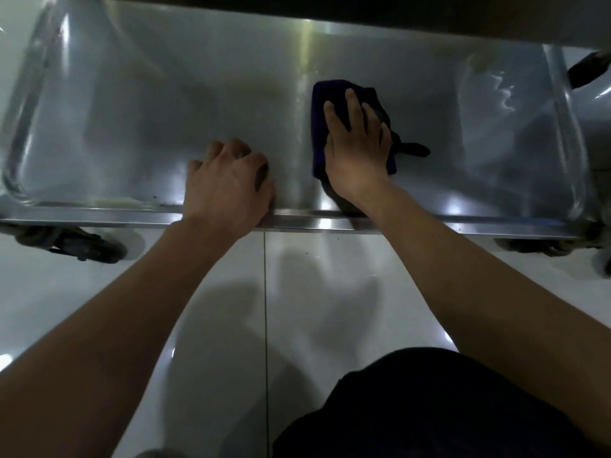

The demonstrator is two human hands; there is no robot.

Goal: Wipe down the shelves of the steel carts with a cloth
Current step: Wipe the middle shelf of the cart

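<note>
— Pressing flat on a dark cloth (330, 104), the person's right hand (355, 150) has its fingers straight and spread over the fabric; the cloth lies on the lower steel shelf (132, 127), a little right of the shelf's middle, and a dark strip of it pokes out past the little-finger side of the hand.

— And the left hand (228, 183)?

— It rests on the same shelf just inside the front lip (99, 214), near the cloth but not touching it. Its fingers are curled under at the knuckles and nothing is held in them.

— Where does the shelf sit?

— Low, close to the white tiled floor (297, 309). A dark caster (89, 246) shows under the front left corner, and another wheel (545, 246) under the front right. A round steel post (562, 104) rises at the right end, and a rounded rail (29, 94) bends along the left end. The underside of an upper shelf (330, 11) cuts across the top of the view.

— Anything else of the person?

— Both bare forearms reach forward, and dark clothing (429, 408) fills the lower right
</note>
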